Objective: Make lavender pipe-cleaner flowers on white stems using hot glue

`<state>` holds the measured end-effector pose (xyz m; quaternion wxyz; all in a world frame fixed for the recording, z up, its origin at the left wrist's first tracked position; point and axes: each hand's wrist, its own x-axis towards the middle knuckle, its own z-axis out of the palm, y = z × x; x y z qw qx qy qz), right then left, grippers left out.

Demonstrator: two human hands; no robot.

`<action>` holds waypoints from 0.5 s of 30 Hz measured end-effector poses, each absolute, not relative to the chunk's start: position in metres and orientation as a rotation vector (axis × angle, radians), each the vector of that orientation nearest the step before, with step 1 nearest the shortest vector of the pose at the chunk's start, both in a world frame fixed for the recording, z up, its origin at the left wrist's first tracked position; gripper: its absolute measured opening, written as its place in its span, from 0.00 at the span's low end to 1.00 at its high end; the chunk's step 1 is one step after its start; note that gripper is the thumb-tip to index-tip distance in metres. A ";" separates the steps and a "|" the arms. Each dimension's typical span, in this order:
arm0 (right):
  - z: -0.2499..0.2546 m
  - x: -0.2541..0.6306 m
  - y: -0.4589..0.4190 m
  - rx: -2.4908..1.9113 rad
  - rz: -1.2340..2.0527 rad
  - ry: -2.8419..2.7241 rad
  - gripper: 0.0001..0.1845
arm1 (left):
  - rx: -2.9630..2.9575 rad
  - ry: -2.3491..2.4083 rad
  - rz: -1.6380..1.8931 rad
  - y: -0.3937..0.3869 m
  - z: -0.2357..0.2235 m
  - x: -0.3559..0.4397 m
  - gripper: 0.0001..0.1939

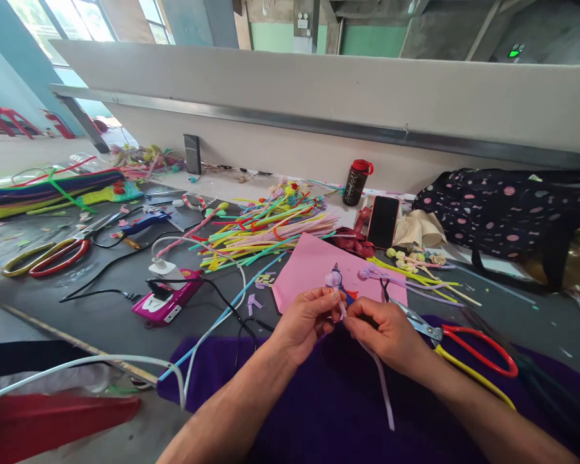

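My left hand pinches the top of a pale purple pipe cleaner just below its small curled, flower-like head. My right hand is closed on the same stem a little lower, and its loose end trails down over the purple cloth. Both hands hover above the near edge of a pink paper sheet. Red-and-yellow-handled scissors lie just right of my right hand.
A heap of coloured pipe cleaners lies behind the pink sheet. A black phone, a dark bottle with a red cap, a spotted bag, a pink power strip with cables, and other scissors sit around.
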<state>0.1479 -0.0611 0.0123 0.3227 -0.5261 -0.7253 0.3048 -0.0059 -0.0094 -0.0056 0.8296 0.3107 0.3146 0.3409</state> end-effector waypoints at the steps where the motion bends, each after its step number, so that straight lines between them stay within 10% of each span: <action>1: 0.012 0.147 -0.062 -1.380 0.814 -1.897 0.09 | 0.651 0.659 0.724 -0.009 -0.006 -0.006 0.09; 15: 0.010 0.141 -0.068 -1.360 1.017 -1.798 0.09 | 0.591 0.581 0.756 -0.007 -0.001 -0.011 0.06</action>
